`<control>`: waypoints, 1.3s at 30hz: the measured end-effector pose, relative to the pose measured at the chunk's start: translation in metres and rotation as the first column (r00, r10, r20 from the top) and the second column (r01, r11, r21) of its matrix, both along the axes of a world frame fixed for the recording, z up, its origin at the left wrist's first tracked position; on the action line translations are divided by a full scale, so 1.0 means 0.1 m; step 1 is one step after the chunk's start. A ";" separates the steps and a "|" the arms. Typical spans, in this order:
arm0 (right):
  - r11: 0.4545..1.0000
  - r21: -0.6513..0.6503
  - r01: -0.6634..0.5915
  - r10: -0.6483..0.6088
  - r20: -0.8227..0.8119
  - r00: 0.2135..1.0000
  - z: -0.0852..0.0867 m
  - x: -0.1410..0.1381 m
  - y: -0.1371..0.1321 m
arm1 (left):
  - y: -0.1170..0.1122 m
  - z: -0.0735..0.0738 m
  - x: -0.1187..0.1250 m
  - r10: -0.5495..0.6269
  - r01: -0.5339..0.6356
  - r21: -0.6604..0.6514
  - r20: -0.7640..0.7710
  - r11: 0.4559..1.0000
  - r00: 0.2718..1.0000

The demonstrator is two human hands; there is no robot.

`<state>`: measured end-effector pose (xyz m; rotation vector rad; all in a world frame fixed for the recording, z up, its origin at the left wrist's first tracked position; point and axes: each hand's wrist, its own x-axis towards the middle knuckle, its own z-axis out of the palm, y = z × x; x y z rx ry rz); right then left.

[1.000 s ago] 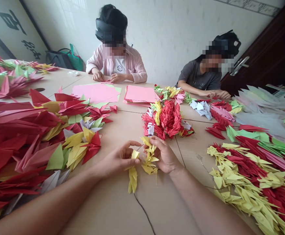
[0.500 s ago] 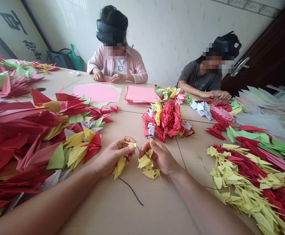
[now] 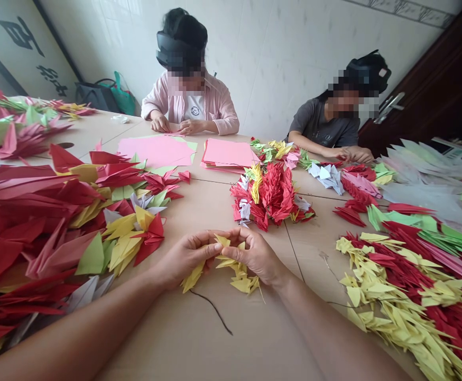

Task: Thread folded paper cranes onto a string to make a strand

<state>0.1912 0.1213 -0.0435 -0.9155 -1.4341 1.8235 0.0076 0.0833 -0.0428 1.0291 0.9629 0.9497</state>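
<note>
My left hand [image 3: 183,256] and my right hand [image 3: 257,255] meet over the middle of the wooden table [image 3: 199,338]. Both pinch a small cluster of yellow folded paper cranes [image 3: 237,267] strung on a dark thread [image 3: 215,312]. One yellow crane [image 3: 192,276] hangs under my left fingers. The thread's loose end trails toward me across the table. My fingertips almost touch above the cluster.
A heap of red, yellow and green folded cranes [image 3: 56,227] fills the left. Strung yellow and red cranes [image 3: 409,286] lie at the right. A red bunch [image 3: 273,196] sits ahead. Pink paper sheets [image 3: 227,153] lie before two seated people [image 3: 191,100], [image 3: 334,121].
My hands have come together, closing the gap between the yellow cranes. The hanging crane and thread dropped lower onto the table than a second ago.
</note>
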 end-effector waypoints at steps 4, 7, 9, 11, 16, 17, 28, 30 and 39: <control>1.000 -0.009 0.003 -0.003 -0.001 1.000 0.01 -0.02 0.00 | -0.01 0.05 0.02 0.007 -0.007 -0.005 0.018 1.000 1.000; 0.998 -0.057 0.015 -0.017 -0.030 0.999 0.02 -0.02 0.00 | -0.01 0.07 0.02 0.028 -0.026 -0.039 0.047 0.999 0.999; 0.995 -0.094 0.035 -0.040 -0.052 0.998 0.02 -0.02 0.01 | 0.00 0.07 0.01 0.051 -0.046 -0.072 0.078 0.996 0.996; 0.990 -0.134 0.043 -0.053 -0.072 0.996 0.01 -0.01 0.01 | 0.01 0.07 -0.01 0.077 -0.065 -0.103 0.114 0.992 0.990; 0.980 -0.194 0.037 -0.061 -0.118 0.991 -0.01 0.02 0.04 | 0.04 0.09 -0.05 0.131 -0.101 -0.143 0.220 0.985 0.967; 0.980 -0.194 0.041 -0.067 -0.127 0.990 -0.01 0.03 0.04 | 0.04 0.10 -0.06 0.136 -0.103 -0.146 0.240 0.984 0.961; 0.997 -0.079 -0.004 -0.010 -0.176 0.984 0.01 0.06 0.07 | 0.04 0.05 -0.04 0.108 -0.074 -0.132 0.273 0.989 0.956; 0.998 -0.059 0.025 -0.034 -0.146 0.989 0.00 0.06 0.07 | 0.04 0.04 -0.02 0.093 -0.063 -0.122 0.259 0.991 0.961; 0.992 0.125 -0.015 0.008 0.056 0.998 0.00 -0.04 -0.01 | 0.02 0.05 -0.02 0.076 -0.055 -0.108 0.208 0.993 0.975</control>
